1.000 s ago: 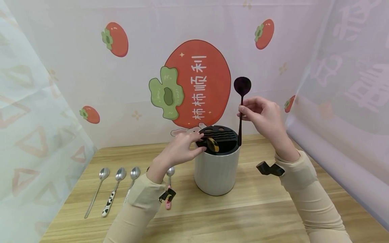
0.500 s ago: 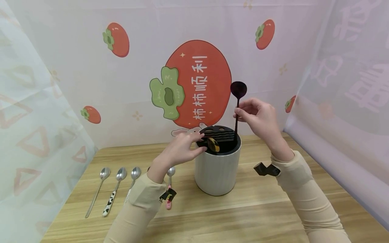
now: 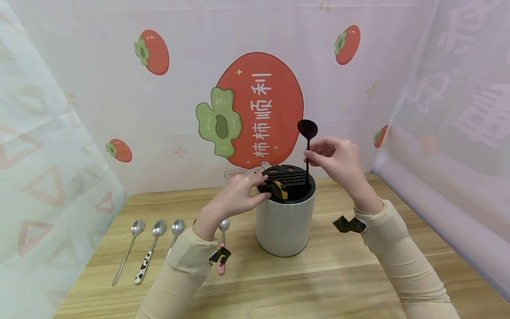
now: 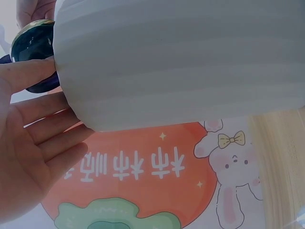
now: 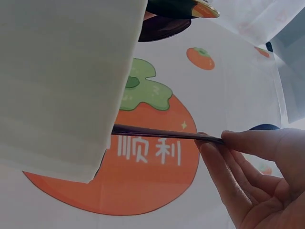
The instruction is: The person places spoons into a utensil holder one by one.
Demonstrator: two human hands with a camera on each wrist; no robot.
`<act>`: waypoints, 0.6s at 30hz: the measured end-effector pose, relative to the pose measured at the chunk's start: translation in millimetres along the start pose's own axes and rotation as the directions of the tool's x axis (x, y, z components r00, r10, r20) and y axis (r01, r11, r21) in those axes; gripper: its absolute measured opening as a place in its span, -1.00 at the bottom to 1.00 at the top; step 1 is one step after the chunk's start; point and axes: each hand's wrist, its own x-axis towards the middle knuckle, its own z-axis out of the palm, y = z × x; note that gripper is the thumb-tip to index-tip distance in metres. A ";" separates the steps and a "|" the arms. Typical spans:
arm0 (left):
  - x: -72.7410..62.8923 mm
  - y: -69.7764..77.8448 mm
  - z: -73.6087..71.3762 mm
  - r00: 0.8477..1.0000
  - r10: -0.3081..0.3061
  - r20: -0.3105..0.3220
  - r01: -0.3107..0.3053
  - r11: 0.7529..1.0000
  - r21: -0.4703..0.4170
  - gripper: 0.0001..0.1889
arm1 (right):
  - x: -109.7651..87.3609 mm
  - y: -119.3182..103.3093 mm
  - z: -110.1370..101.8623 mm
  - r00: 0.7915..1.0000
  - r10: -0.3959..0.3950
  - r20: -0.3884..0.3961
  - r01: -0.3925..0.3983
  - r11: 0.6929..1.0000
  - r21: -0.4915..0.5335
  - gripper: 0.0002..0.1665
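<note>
My right hand [image 3: 336, 157] pinches the handle of a dark round-bowled spoon [image 3: 307, 129] between thumb and fingers, bowl up. Its handle end is inside the opening of a white ribbed utensil holder [image 3: 283, 230] with a black slotted top. My left hand [image 3: 233, 195] rests at the holder's left rim, fingers [image 4: 52, 119] extended against it. A gold-toned spoon [image 3: 280, 190] stands in the holder beside that hand, bowl just above the rim. In the right wrist view, another dark spoon [image 5: 164, 31] shows next to it. The handle ends in the holder are hidden.
Left on the wooden table [image 3: 303, 292] lie a plain metal spoon [image 3: 126, 252], a cow-patterned spoon [image 3: 149, 252], a third spoon [image 3: 177, 227] partly under the left sleeve, and a pink-handled spoon [image 3: 221, 257]. A persimmon-print cloth [image 3: 179, 102] hangs behind.
My right hand has moved left and down, bringing the dark spoon's handle from beside the holder's rim into its opening and lowering it. My left hand has stayed in place.
</note>
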 end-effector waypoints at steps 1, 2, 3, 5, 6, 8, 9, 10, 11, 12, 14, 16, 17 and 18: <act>-0.2 0.2 -0.2 1.000 -0.001 0.001 0.001 1.000 -0.002 -0.54 | -0.3 0.9 0.0 1.000 0.001 0.002 -0.001 1.000 -0.009 -0.80; -0.3 0.2 -0.4 1.000 -0.003 0.002 0.003 1.000 -0.004 -0.54 | -0.7 1.9 -0.1 1.000 0.004 0.006 -0.004 1.000 -0.019 -0.81; -0.4 0.2 -0.4 1.000 -0.004 0.003 0.004 1.000 -0.005 -0.54 | -1.0 2.7 -0.1 1.000 0.006 0.009 -0.006 0.999 -0.033 -0.81; -0.5 0.3 -0.6 1.000 -0.004 0.003 0.004 1.000 -0.006 -0.54 | -1.6 4.2 -0.3 1.000 0.014 0.019 -0.013 0.998 -0.057 -0.82; -0.6 0.3 -0.7 1.000 -0.005 0.003 0.005 1.000 -0.007 -0.54 | -1.8 4.7 -0.3 0.999 0.020 0.024 -0.019 0.998 -0.068 -0.82; -0.6 0.0 -0.6 1.000 -0.009 0.005 0.009 1.000 -0.007 -0.54 | -2.1 5.7 -0.2 0.999 0.032 0.036 -0.029 0.996 -0.081 -0.83; -0.6 -0.2 -0.5 1.000 -0.009 0.007 0.009 1.000 -0.008 -0.54 | -2.3 6.1 -0.1 0.999 0.036 0.040 -0.033 0.996 -0.086 -0.83; -0.7 -0.2 -0.5 1.000 -0.012 0.008 0.012 1.000 -0.009 -0.53 | -2.3 6.7 0.0 0.998 0.041 0.045 -0.037 0.996 -0.087 -0.83; -0.8 -0.3 -0.5 1.000 -0.014 0.009 0.014 1.000 -0.010 -0.53 | -2.5 7.2 0.1 0.998 0.045 0.048 -0.040 0.995 -0.089 -0.83; -0.7 -0.5 -0.2 1.000 -0.015 0.010 0.015 1.000 -0.009 -0.53 | -2.6 7.3 0.2 0.998 0.045 0.050 -0.040 0.995 -0.097 -0.83; -0.7 -0.8 0.2 1.000 -0.015 0.010 0.015 1.000 -0.010 -0.53 | -2.9 7.8 -0.1 0.998 0.045 0.053 -0.038 0.993 -0.111 -0.84; -0.7 -0.7 0.4 1.000 -0.012 0.008 0.012 1.000 -0.009 -0.53 | -3.0 8.2 -0.7 0.997 0.040 0.060 -0.033 0.992 -0.123 -0.83; -0.8 -0.7 0.4 1.000 -0.010 0.006 0.010 1.000 -0.008 -0.53 | -3.1 8.1 -1.2 0.997 0.037 0.064 -0.029 0.991 -0.130 -0.83; -0.7 -0.6 0.5 1.000 -0.008 0.004 0.008 1.000 -0.008 -0.53 | -3.1 8.3 -1.6 0.997 0.035 0.068 -0.026 0.990 -0.137 -0.82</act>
